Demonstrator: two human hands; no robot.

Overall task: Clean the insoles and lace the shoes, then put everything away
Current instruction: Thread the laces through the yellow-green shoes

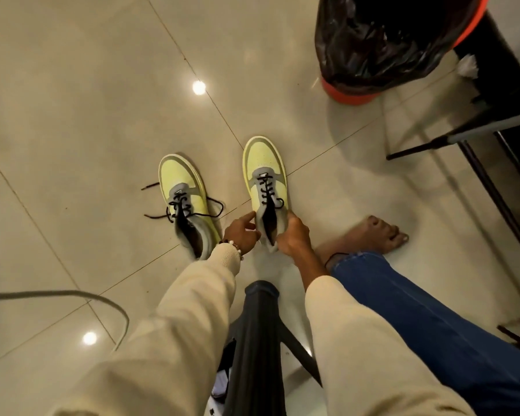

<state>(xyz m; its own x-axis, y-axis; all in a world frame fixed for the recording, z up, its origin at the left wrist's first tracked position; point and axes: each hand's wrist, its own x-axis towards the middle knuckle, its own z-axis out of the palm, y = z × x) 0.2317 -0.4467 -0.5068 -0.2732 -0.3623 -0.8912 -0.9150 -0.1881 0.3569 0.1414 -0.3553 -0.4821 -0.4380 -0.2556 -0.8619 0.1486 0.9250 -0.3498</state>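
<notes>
Cream sleeves (192, 310) filling the bottom of the view, both arms reaching down and forward. Between them a black stool leg (260, 334) running down to the floor, something white and black (221, 382) showing beside it, too hidden to identify. Right side: a leg in blue jeans (427, 322) stretching out, bare foot (370, 235) resting flat on the tiles, toes pointing right. Grey cable (81, 298) curving across the floor (72, 100) at left. Left hand (243, 235), bead bracelet at the wrist, is touching the left edge of the right shoe (266, 178) collar, fingers partly curled, index extended onto the rim. Right hand (291, 235) is gripping the collar on the other side, fingers curled round the edge, thumb hidden. That shoe is sitting on the floor, toe pointing away, yellow-green with grey panels, black lace (267, 192) crossing through the eyelets, opening pulled wide between the two hands. Left shoe (183, 199) is standing just beside it, apart, toe also away, its loose lace (213, 210) trailing out on the tiles both sides. Insoles: cannot tell, shoe interiors are dark. Farther right, black metal frame legs (493, 199). Top right, an orange bin (351, 93) lined with a black bag (382, 37), crumpled white paper (467, 66) lying beside it. Two ceiling-light reflections glaring on the tiles.
</notes>
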